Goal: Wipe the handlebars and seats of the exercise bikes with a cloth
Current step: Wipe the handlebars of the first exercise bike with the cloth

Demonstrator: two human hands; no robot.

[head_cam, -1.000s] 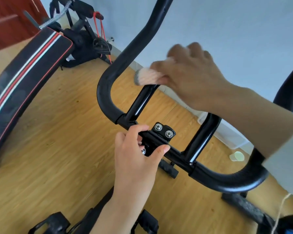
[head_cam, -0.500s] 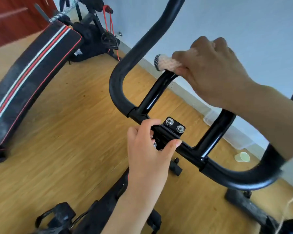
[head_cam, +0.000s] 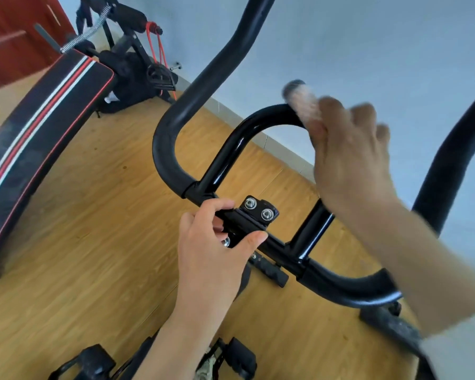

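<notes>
The black handlebars point(head_cam: 173, 116) of an exercise bike fill the middle of the head view. A glossy inner loop bar point(head_cam: 232, 144) rises from the centre clamp point(head_cam: 254, 215). My right hand point(head_cam: 348, 157) holds a pale pink cloth point(head_cam: 303, 101) pressed against the top of that loop; hand and cloth are blurred by motion. My left hand point(head_cam: 214, 250) grips the crossbar just left of the clamp with its two bolts. The bike's seat is out of view.
A black sit-up bench with red and white stripes point(head_cam: 39, 133) lies at the left on the wooden floor point(head_cam: 99, 242). More black exercise gear with red bands point(head_cam: 143, 64) stands at the back by the pale wall. Bike pedals point(head_cam: 93, 363) show at the bottom.
My right hand with the cloth slid right along the top of the inner loop bar, uncovering its left curve. The left hand kept its grip by the clamp.
</notes>
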